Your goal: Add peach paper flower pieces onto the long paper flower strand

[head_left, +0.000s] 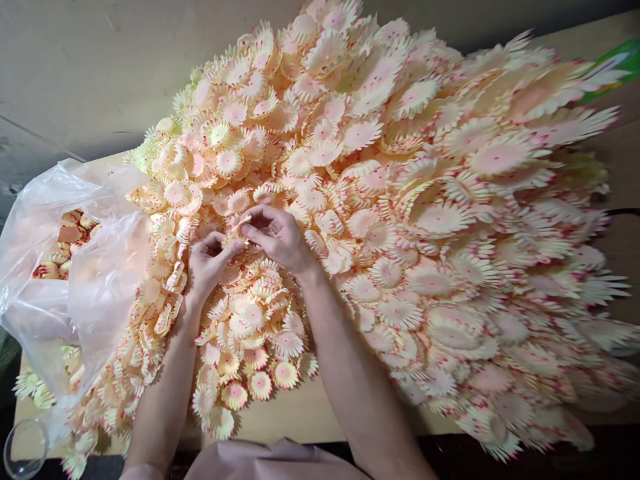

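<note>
A flower petal piece [239, 230], pale cream and pink with a fringed edge, is pinched between both hands near the middle of the heap. My right hand [275, 237] grips its upper right side between thumb and fingers. On the lower left side, my left hand [213, 260] has thumb and fingers closed at the same piece; its fingertips are partly hidden. Around both hands spreads a large pile of similar fringed flower pieces [375, 233], many with pink-red tips. A smaller cluster of them [260, 320] lies between my forearms.
At the left lies a clear plastic bag [110, 267] with stacked, red-edged pieces [75, 233] visible in its opening. A clear round cup-like thing [26, 447] sits at the lower left corner. Wooden table [290, 413] shows at the front edge. Green packaging [625, 63] pokes out at the upper right.
</note>
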`<state>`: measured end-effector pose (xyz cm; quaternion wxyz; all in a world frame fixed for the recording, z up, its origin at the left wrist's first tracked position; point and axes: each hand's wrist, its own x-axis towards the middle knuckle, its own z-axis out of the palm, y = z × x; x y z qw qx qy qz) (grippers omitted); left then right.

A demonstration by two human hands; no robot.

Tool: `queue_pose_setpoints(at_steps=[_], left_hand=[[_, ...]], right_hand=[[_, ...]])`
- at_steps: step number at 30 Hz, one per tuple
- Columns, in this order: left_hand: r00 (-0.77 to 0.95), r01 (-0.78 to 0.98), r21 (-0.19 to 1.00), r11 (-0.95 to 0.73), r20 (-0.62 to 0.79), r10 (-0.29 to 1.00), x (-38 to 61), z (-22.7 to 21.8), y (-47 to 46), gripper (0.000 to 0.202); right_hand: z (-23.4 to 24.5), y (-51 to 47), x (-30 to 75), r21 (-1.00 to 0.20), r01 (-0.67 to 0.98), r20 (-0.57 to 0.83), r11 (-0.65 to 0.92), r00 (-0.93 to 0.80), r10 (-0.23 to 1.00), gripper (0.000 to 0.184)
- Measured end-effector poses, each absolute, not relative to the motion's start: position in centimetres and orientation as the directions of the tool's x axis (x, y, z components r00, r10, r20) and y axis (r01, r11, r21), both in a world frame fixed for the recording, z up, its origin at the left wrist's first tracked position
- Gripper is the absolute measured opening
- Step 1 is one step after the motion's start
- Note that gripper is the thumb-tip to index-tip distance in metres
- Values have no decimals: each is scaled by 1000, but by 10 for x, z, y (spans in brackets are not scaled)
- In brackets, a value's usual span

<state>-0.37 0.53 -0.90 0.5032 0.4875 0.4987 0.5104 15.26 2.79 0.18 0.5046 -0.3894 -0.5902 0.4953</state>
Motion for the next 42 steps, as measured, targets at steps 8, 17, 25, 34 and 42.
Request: queue_pose_setpoints(at_steps=[8, 17, 25, 34, 42], left_hand=[[65, 61, 998, 11, -15, 998, -5, 2, 1, 42], [33, -103, 994, 43, -40, 999, -2, -2, 1, 31], [-20, -111, 993, 35, -38, 999, -4, -6, 1, 39], [-18, -2, 1000, 10, -10, 1000, -6, -3, 0, 44], [-57, -51, 999, 8, -11, 998, -7, -5, 2, 46]], right_hand=[[-5, 31, 145, -990, -97, 107, 107, -4, 994, 29], [-6, 35, 153, -977, -175, 97, 122, 142, 985, 40], [8, 25, 156, -964, -57, 266, 260, -162, 950, 35], [8, 18, 154, -977, -73, 210, 199, -238, 948, 32], [9, 17, 152, -961, -48, 274, 271, -280, 920, 15]])
